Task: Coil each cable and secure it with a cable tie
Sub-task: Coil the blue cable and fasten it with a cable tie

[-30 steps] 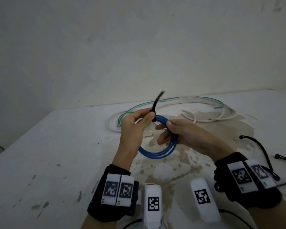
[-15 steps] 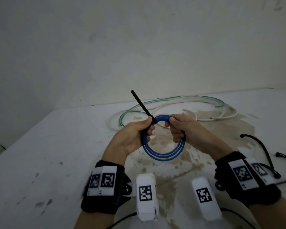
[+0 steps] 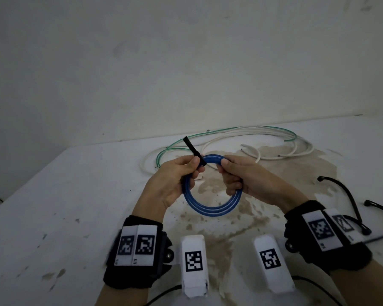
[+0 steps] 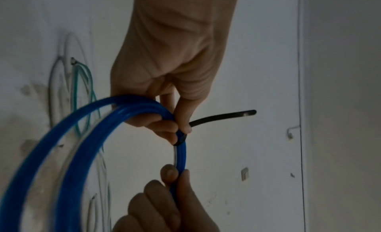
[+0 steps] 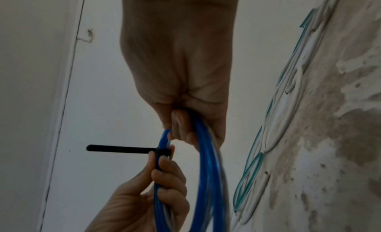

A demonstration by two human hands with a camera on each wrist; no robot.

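Both hands are holding a round coil of glossy blue plastic-sheathed cable (image 3: 210, 208) in the air above the stained white table (image 3: 53, 195). The left hand (image 3: 170, 184) is curling its fingers round the coil's upper left arc, its grip closed on the strands with the thumb pressed beside a thin black plastic cable tie (image 3: 194, 152). The tie is wrapping the bundled strands at the top of the coil, and its free tail is sticking up and away toward the wall. The right hand (image 3: 245, 180) is gripping the coil's upper right arc, fingers folded tight round the blue strands.

Farther back on the table, loose white cables (image 3: 263, 138) and a green cable (image 3: 177, 144) are lying in long uncoiled loops. Spare black cable ties (image 3: 345, 195) are lying on the table at the right. The wristbands are carrying square black-and-white coded markers; no readable writing is showing.
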